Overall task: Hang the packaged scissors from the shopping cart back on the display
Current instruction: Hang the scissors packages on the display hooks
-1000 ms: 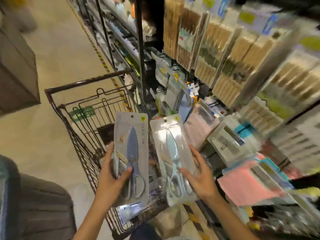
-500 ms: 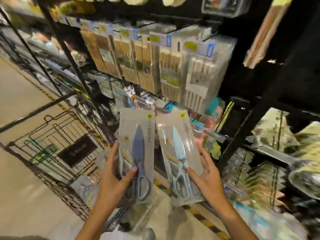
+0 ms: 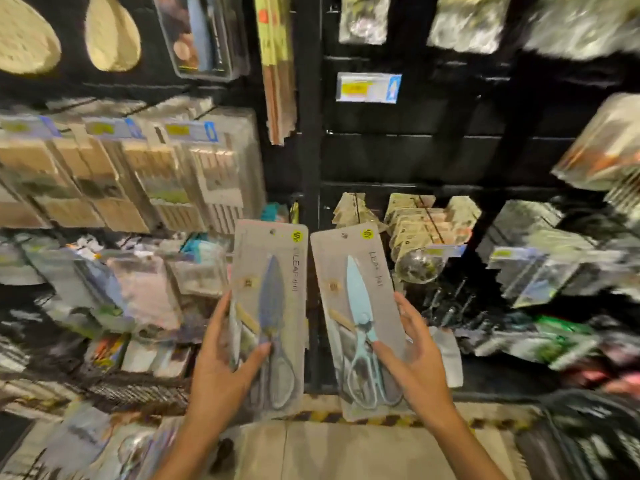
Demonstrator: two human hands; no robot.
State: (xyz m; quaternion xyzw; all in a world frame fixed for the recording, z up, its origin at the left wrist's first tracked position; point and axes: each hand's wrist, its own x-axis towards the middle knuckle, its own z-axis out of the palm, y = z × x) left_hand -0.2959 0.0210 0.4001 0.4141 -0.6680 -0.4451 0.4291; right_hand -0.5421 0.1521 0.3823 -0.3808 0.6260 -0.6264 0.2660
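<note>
Two scissors packs (image 3: 268, 317) (image 3: 356, 320) upright, side by side, each gripped by one of two hands (image 3: 221, 372) (image 3: 415, 368), before black display racks (image 3: 398, 157).

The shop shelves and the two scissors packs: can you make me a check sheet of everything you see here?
Surface: tan floor with a yellow-and-black striped line along the foot of the shelves.
Job's things: dark blue scissors pack and light blue scissors pack, both upright, side by side, not hung yet.
Clutter: blurred packets on the lower shelves; cannot tell what they are.
Hands: left hand grips the dark blue scissors pack at its lower end; right hand grips the light blue scissors pack the same way.
Cables: nothing seen.
Surroundings: black display wall, a price tag, hanging wooden-stick packs.
</note>
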